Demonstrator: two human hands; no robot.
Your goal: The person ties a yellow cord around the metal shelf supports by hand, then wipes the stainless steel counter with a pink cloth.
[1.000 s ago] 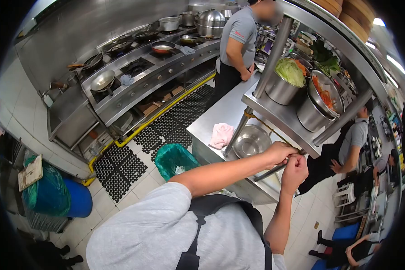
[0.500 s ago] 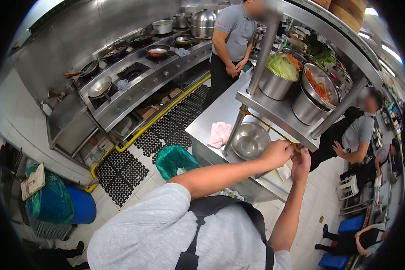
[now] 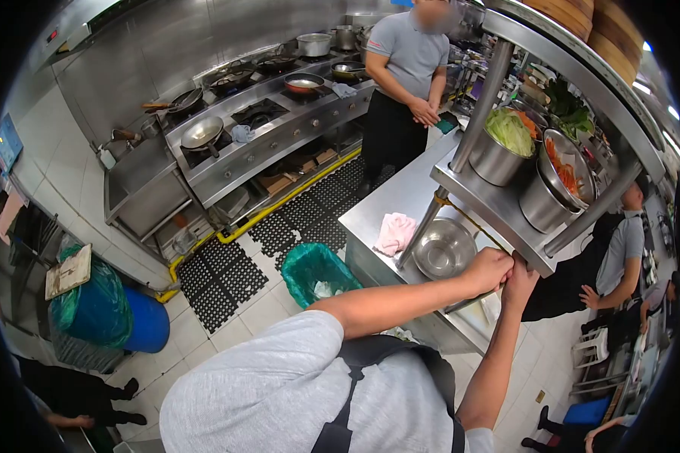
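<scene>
A thin yellowish-brown cord (image 3: 472,221) runs below the steel shelf, from the left post to my hands. My left hand (image 3: 488,272) is closed at the cord's right end, under the shelf's front corner. Against it, my right hand (image 3: 519,283) is closed too, its fingertips up at the shelf's edge. The fingers hide the end of the cord. A steel mixing bowl (image 3: 444,249) sits on the worktop just left of my hands. Beside that bowl lies a crumpled pink cloth (image 3: 396,233).
The steel shelf (image 3: 482,198) carries pots of shredded lettuce (image 3: 508,132) and carrot (image 3: 563,167). A green-lined bin (image 3: 317,273) stands left of the counter. Pans sit on the stove (image 3: 279,136). One person (image 3: 409,83) stands across the counter, another (image 3: 619,249) to the right.
The view has shifted, so the scene sits further right. My hands have drawn closer together at the cord's end and stay under the shelf corner.
</scene>
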